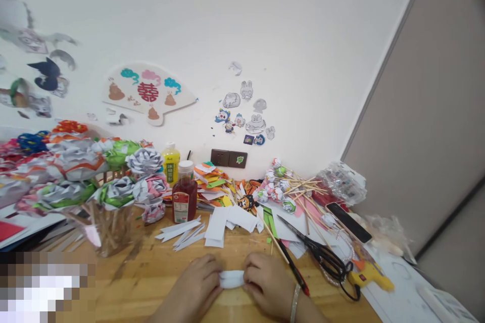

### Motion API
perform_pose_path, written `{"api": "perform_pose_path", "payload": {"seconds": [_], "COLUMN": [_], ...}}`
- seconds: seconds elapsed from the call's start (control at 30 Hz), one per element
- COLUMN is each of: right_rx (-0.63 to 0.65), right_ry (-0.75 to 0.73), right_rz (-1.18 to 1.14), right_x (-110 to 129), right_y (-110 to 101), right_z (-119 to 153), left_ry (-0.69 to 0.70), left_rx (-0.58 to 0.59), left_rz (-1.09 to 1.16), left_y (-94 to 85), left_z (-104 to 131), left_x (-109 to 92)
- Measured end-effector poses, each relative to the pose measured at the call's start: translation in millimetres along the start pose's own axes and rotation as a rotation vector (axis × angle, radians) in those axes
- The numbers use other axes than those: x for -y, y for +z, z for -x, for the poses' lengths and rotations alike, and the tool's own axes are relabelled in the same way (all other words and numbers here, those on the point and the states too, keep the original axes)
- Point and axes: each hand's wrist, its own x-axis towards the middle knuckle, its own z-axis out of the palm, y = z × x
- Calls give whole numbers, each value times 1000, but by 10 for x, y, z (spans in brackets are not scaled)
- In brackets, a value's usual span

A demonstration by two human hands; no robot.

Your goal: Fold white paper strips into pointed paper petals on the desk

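Note:
A small folded strip of white paper (pixel 232 279) lies crosswise between my two hands, low over the wooden table. My left hand (pixel 200 282) pinches its left end, fingers curled together. The right end is gripped by my right hand (pixel 265 280), thumb and fingers closed around it; a bracelet circles that wrist. Both ends of the paper are hidden under the fingertips. Just beyond my hands are loose white paper pieces (pixel 214 227) and narrow folded strips (pixel 185 232).
Black scissors (pixel 318 250), a red-tipped pen (pixel 297 275) and a yellow glue gun (pixel 373 276) lie to the right, near a phone (pixel 348 222). A red bottle (pixel 184 197) stands at the back. Paper flowers in a clear container (pixel 113 234) crowd the left.

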Motion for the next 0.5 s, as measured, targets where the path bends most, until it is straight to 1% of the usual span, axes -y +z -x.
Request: {"api": "perform_pose_path", "payload": {"seconds": [0.07, 0.23, 0.4, 0.5], "right_rx": [-12, -38, -35, -53], "right_ry": [39, 147, 139, 182], "right_rz": [-18, -39, -70, -110], "right_x": [29, 75, 64, 75], "right_y": [4, 40, 45, 43], "right_z": [-6, -33, -44, -59], "left_ry": [-38, -190, -257, -284], "left_rx": [-14, 1, 6, 23], "left_rz": [18, 75, 99, 115], "left_y": [13, 48, 4, -27], "left_z": [-2, -5, -48, -69], "left_x": [-16, -40, -74, -103]}}
